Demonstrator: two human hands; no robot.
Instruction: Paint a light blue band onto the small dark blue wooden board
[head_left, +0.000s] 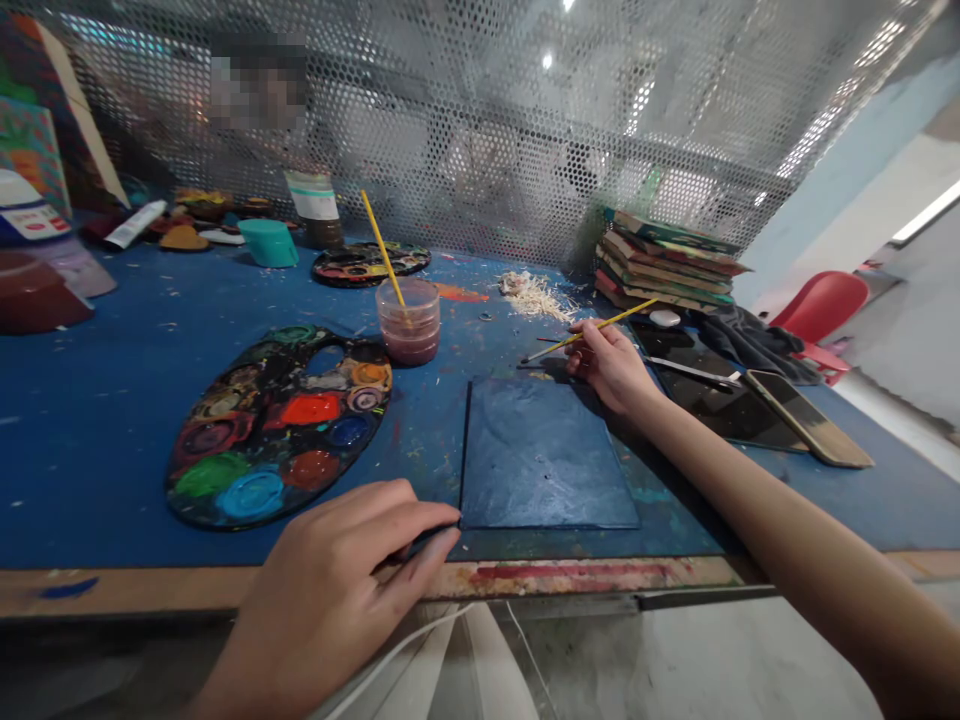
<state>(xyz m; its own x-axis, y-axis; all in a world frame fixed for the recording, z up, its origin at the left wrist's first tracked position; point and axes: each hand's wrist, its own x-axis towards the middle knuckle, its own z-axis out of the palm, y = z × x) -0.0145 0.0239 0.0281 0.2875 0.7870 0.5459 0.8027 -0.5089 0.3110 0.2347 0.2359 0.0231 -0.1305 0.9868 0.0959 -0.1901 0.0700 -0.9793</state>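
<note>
My right hand (607,365) is closed round a paintbrush (626,311) with a yellow handle. Its dark bristle tip points left, just beyond the far edge of a square panel (547,455) painted dark blue. A thin red-tipped stick also shows beside those fingers; I cannot tell what it is. At the panel's near left corner is my left hand (352,560), thumb and index fingertip close together against that corner. The other left fingers are curled and partly hidden. Left of the panel lies an oval palette (259,425) with green, blue, red and orange paint.
A plastic cup (409,325) of murky water holds another yellow brush. Behind are a second palette (371,264), a teal cup (268,243), a jar (315,208) and wood shavings (536,297). Stacked boards (667,262), a dark tablet (720,400) and a phone (810,415) lie right.
</note>
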